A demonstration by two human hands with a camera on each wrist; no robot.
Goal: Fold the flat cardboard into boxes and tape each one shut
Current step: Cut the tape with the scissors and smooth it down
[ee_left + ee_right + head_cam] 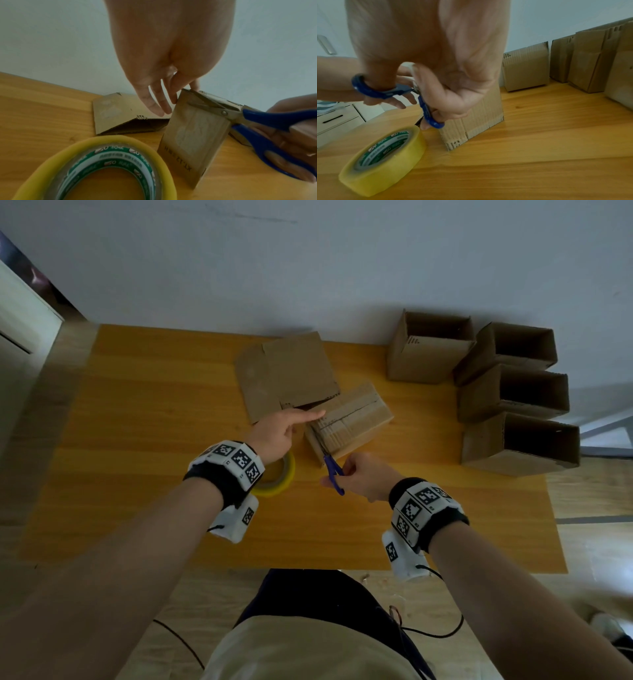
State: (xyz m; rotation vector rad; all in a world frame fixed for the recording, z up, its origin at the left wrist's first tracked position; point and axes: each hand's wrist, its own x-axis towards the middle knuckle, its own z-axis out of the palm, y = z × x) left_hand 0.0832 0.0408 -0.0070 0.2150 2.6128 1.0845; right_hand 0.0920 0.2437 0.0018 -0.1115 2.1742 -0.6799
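Blue-handled scissors [333, 473] are gripped by right hand [364, 477], blades at taped brown cardboard box [352, 419] edge. Left hand [274, 433] fingers extended, touching box top. Blade tips obscured.

Brown corrugated cardboard for the taped box [349, 419], the flat sheet [287, 374] and the four open boxes [513, 392], with small black print on some faces. Blue handles on the scissors [333, 474], grey metal blades. Translucent yellow tape roll [382, 148] with a green-and-white printed core. Honey-orange wood grain across the table [154, 412]. Black-and-white square markers on the wristbands [236, 458].
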